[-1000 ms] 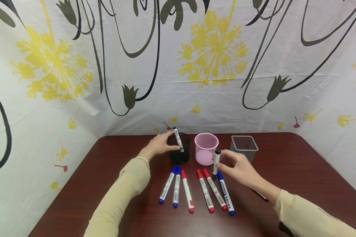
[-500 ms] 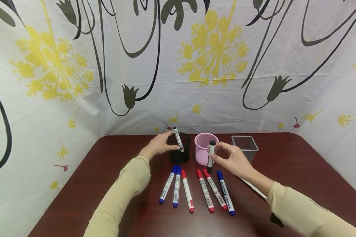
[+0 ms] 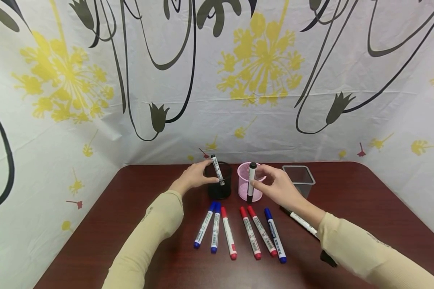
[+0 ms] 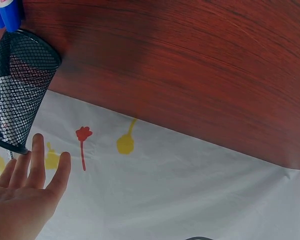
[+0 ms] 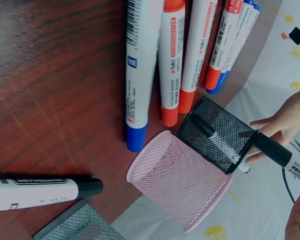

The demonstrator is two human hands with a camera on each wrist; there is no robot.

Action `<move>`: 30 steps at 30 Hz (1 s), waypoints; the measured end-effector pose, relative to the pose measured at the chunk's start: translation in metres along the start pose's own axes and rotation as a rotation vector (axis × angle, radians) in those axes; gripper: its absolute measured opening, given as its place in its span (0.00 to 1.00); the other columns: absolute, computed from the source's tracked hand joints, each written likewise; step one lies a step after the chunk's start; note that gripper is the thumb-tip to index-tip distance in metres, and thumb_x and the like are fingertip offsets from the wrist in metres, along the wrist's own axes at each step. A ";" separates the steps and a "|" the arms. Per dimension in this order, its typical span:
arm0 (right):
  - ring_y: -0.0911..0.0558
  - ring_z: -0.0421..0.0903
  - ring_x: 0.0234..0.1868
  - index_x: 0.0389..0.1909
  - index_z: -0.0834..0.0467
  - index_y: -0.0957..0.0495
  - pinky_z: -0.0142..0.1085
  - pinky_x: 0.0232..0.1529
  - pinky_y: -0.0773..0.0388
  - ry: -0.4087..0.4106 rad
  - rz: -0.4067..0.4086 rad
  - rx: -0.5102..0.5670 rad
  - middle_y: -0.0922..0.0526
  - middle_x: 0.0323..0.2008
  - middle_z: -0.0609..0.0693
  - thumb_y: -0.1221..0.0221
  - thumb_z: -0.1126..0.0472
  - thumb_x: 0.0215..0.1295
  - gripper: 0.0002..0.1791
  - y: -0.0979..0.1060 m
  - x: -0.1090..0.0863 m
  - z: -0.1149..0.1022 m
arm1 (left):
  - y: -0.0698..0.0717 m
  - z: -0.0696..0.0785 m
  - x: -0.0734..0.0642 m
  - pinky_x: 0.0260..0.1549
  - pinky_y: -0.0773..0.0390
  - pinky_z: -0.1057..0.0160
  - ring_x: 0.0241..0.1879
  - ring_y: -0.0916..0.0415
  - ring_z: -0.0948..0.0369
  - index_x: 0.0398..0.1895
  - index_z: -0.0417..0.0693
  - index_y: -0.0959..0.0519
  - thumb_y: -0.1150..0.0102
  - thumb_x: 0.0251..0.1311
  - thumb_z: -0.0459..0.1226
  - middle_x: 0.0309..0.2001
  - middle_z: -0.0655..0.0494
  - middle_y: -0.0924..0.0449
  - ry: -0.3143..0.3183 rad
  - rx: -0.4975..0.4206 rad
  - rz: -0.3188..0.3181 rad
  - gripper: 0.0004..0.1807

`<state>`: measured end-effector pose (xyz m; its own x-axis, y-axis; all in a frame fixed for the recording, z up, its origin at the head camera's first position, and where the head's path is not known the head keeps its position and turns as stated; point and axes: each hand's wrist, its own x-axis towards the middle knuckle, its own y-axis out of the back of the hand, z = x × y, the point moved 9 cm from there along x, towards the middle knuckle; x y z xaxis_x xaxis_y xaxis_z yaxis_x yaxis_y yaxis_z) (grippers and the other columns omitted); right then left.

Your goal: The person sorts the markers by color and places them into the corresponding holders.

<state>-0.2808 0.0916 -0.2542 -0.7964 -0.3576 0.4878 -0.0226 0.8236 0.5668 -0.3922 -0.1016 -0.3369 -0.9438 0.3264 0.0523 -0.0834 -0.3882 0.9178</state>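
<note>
In the head view my right hand (image 3: 280, 188) pinches a black-capped whiteboard marker (image 3: 251, 176), upright in front of the pink mesh cup (image 3: 242, 185). The right wrist view shows that marker's black end (image 5: 272, 149) above the rims of the pink and black cups. My left hand (image 3: 192, 176) is at the black mesh cup (image 3: 222, 192), thumb at its near side and the other fingers towards the far side. In the left wrist view those fingers (image 4: 38, 165) are fairly straight, close to the cup's rim. Another black-capped marker (image 3: 217, 168) leans inside the black cup.
Blue-capped markers (image 3: 204, 225) and red-capped markers (image 3: 228, 233) lie on the dark red table (image 3: 105, 224) before the cups. A black-capped marker (image 3: 304, 224) lies partly under my right forearm. A grey square mesh holder (image 3: 304, 189) stands at the right. Patterned cloth (image 3: 188, 92) hangs behind.
My right hand has carried its marker left and upward, from beside the blue-capped marker to the front of the pink cup. My left hand has stayed at the black cup.
</note>
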 end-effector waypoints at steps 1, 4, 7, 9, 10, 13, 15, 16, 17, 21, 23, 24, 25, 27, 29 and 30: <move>0.23 0.44 0.31 0.38 0.64 0.24 0.33 0.29 0.27 0.005 0.005 0.002 0.21 0.31 0.51 0.40 0.68 0.53 0.10 -0.001 0.002 0.004 | 0.000 0.000 0.000 0.49 0.36 0.49 0.57 0.40 0.52 0.64 0.53 0.42 0.41 0.47 0.56 0.59 0.51 0.37 0.001 -0.004 -0.002 0.42; 0.23 0.44 0.33 0.40 0.63 0.24 0.34 0.31 0.26 0.017 0.017 0.012 0.21 0.33 0.50 0.39 0.66 0.53 0.12 -0.003 0.007 0.017 | -0.001 0.000 0.000 0.49 0.36 0.49 0.57 0.39 0.52 0.64 0.53 0.42 0.41 0.47 0.56 0.60 0.51 0.37 0.002 -0.007 -0.005 0.42; 0.22 0.44 0.33 0.42 0.62 0.24 0.34 0.32 0.26 0.013 0.021 0.024 0.21 0.34 0.50 0.39 0.64 0.53 0.14 -0.004 0.010 0.021 | -0.001 0.000 0.000 0.48 0.36 0.49 0.57 0.39 0.52 0.64 0.53 0.42 0.41 0.47 0.56 0.60 0.51 0.37 0.001 -0.006 -0.004 0.42; 0.22 0.43 0.32 0.42 0.61 0.25 0.35 0.32 0.26 0.013 0.024 0.032 0.20 0.34 0.49 0.39 0.62 0.53 0.14 -0.004 0.013 0.022 | -0.001 0.000 0.001 0.48 0.36 0.49 0.57 0.39 0.52 0.64 0.53 0.42 0.41 0.47 0.56 0.60 0.51 0.37 -0.002 -0.002 0.000 0.41; 0.22 0.43 0.32 0.42 0.61 0.25 0.36 0.32 0.26 0.016 0.024 0.033 0.20 0.34 0.49 0.39 0.62 0.54 0.14 -0.004 0.015 0.021 | -0.001 0.001 0.001 0.48 0.36 0.49 0.57 0.39 0.52 0.64 0.52 0.42 0.41 0.47 0.56 0.60 0.51 0.37 -0.003 -0.002 0.001 0.41; 0.22 0.42 0.32 0.42 0.62 0.24 0.35 0.32 0.26 0.026 0.021 0.042 0.20 0.34 0.48 0.39 0.63 0.54 0.14 -0.005 0.019 0.018 | 0.000 0.001 0.001 0.48 0.35 0.49 0.57 0.39 0.52 0.64 0.52 0.41 0.40 0.47 0.55 0.60 0.51 0.37 -0.003 0.002 0.003 0.41; 0.22 0.42 0.32 0.42 0.62 0.24 0.35 0.31 0.26 0.029 0.017 0.056 0.20 0.34 0.48 0.39 0.63 0.54 0.15 -0.005 0.022 0.015 | 0.000 0.001 0.001 0.48 0.35 0.49 0.57 0.39 0.52 0.64 0.52 0.41 0.40 0.47 0.55 0.60 0.51 0.37 -0.001 0.003 0.002 0.41; 0.22 0.42 0.32 0.43 0.63 0.24 0.34 0.31 0.26 0.028 0.016 0.067 0.20 0.34 0.49 0.39 0.63 0.54 0.15 -0.005 0.023 0.015 | 0.000 0.001 0.001 0.48 0.35 0.49 0.57 0.39 0.52 0.64 0.52 0.41 0.40 0.47 0.55 0.60 0.51 0.38 -0.001 0.002 0.001 0.41; 0.22 0.42 0.32 0.43 0.63 0.24 0.34 0.31 0.26 0.023 0.014 0.075 0.20 0.34 0.49 0.39 0.63 0.54 0.15 -0.005 0.025 0.015 | 0.000 0.001 0.001 0.48 0.35 0.49 0.57 0.39 0.52 0.64 0.52 0.41 0.40 0.47 0.55 0.60 0.51 0.38 0.000 0.002 0.000 0.41; 0.22 0.43 0.33 0.44 0.63 0.25 0.34 0.31 0.25 0.011 0.006 0.102 0.20 0.35 0.51 0.40 0.63 0.54 0.15 -0.007 0.028 0.013 | -0.001 0.001 0.001 0.48 0.36 0.49 0.57 0.40 0.52 0.64 0.52 0.42 0.41 0.47 0.55 0.60 0.50 0.38 0.003 -0.002 -0.007 0.41; 0.22 0.44 0.34 0.44 0.62 0.25 0.35 0.32 0.25 0.018 -0.001 0.124 0.20 0.36 0.51 0.40 0.63 0.55 0.16 -0.009 0.030 0.011 | -0.001 0.001 0.001 0.48 0.36 0.49 0.57 0.40 0.52 0.64 0.52 0.42 0.41 0.47 0.56 0.60 0.50 0.39 0.007 -0.003 -0.011 0.41; 0.22 0.44 0.34 0.44 0.62 0.25 0.36 0.33 0.26 0.021 -0.002 0.128 0.20 0.36 0.51 0.40 0.63 0.55 0.16 -0.009 0.031 0.010 | -0.001 0.000 0.001 0.48 0.36 0.49 0.57 0.40 0.52 0.64 0.52 0.42 0.41 0.47 0.56 0.60 0.50 0.39 0.008 -0.005 -0.013 0.41; 0.22 0.45 0.34 0.44 0.63 0.25 0.37 0.34 0.26 0.024 -0.004 0.131 0.20 0.36 0.52 0.40 0.64 0.55 0.15 -0.009 0.031 0.004 | -0.001 0.000 0.001 0.48 0.36 0.49 0.57 0.40 0.51 0.65 0.52 0.42 0.41 0.47 0.56 0.61 0.50 0.39 0.008 -0.005 -0.014 0.41; 0.22 0.45 0.34 0.44 0.63 0.25 0.39 0.34 0.26 0.036 -0.006 0.138 0.20 0.35 0.52 0.40 0.65 0.55 0.15 -0.010 0.034 0.003 | -0.001 0.000 0.002 0.48 0.36 0.49 0.57 0.40 0.52 0.65 0.52 0.42 0.41 0.47 0.56 0.61 0.50 0.39 0.010 -0.008 -0.019 0.41; 0.22 0.44 0.33 0.43 0.64 0.25 0.39 0.35 0.26 0.038 -0.002 0.128 0.20 0.35 0.51 0.40 0.65 0.54 0.15 -0.010 0.036 0.001 | -0.001 -0.001 0.002 0.48 0.36 0.49 0.58 0.40 0.52 0.65 0.52 0.42 0.41 0.48 0.56 0.61 0.50 0.39 0.011 -0.010 -0.024 0.41; 0.22 0.44 0.33 0.43 0.64 0.25 0.38 0.35 0.26 0.035 -0.002 0.122 0.20 0.35 0.51 0.40 0.65 0.54 0.15 -0.011 0.037 0.001 | -0.001 -0.001 0.002 0.48 0.36 0.49 0.58 0.40 0.52 0.65 0.53 0.43 0.42 0.48 0.56 0.61 0.50 0.39 0.011 -0.010 -0.025 0.41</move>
<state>-0.3107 0.0698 -0.2429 -0.7748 -0.3722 0.5111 -0.0986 0.8696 0.4839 -0.3940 -0.1012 -0.3383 -0.9449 0.3265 0.0245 -0.1106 -0.3887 0.9147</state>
